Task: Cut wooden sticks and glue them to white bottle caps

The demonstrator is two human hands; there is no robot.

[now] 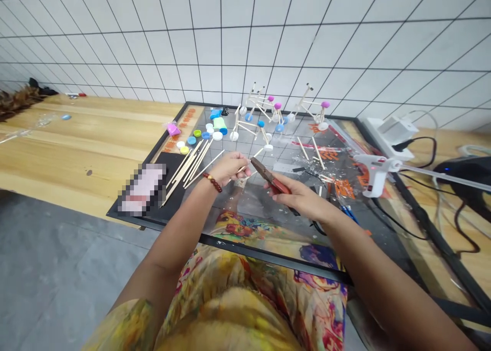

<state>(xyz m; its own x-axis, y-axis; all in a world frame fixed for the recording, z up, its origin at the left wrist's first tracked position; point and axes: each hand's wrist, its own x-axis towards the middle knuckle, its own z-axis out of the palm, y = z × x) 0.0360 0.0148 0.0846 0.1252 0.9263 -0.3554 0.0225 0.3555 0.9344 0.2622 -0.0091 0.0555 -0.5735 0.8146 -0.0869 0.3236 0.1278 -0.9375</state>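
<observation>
My left hand [233,167], with a beaded bracelet at the wrist, is closed in a pinch on a thin wooden stick [258,153]. Part of that stick is hidden by the fingers. Around the handles of a pair of pliers [261,170] my right hand [297,195] is wrapped. The pliers' metal jaws point toward the left fingertips and come close to the stick; whether they touch it I cannot tell. Beyond both hands stand stick structures with bottle-cap wheels [268,148] and blue and pink lumps at the joints.
Loose wooden sticks [187,167] lie left of my hands, near coloured caps [192,140] and a pink packet [173,129]. A white glue gun [378,173] with a cable stands right, beside a power strip [387,138]. Scraps litter the black-framed glass board [245,215]. A tiled wall rises behind.
</observation>
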